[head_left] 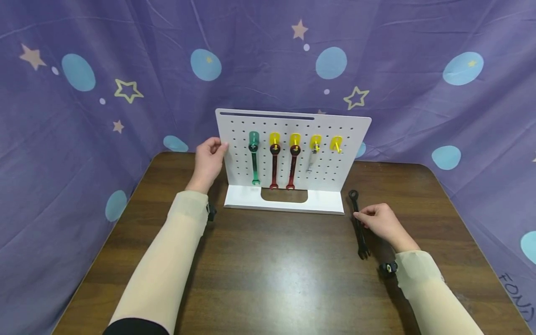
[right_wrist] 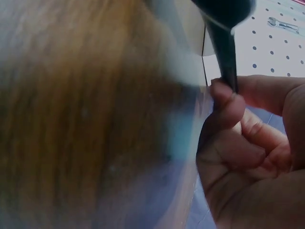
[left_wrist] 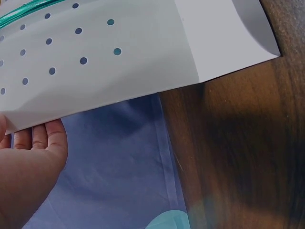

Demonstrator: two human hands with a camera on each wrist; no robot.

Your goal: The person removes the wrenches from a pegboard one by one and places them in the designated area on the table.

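A white pegboard point(head_left: 276, 167) stands upright on the table. My left hand point(head_left: 207, 163) grips its left edge, thumb in front and fingers behind, as the left wrist view also shows. On the board hang a green wrench point(head_left: 254, 163), two dark red wrenches point(head_left: 274, 170) and a silver wrench point(head_left: 312, 157). At the right end of the row is a yellow hook point(head_left: 336, 144). Right of the board, my right hand point(head_left: 380, 223) pinches a black combination wrench point(head_left: 358, 228) by its shaft between thumb and finger. Its ring end points toward the board, its open end toward me.
The brown wooden table point(head_left: 268, 265) extends in front of the board and to both sides. Behind it hangs a purple curtain point(head_left: 259, 56) with stars and blue dots. The board's white base point(head_left: 247, 197) has a cut-out in the middle.
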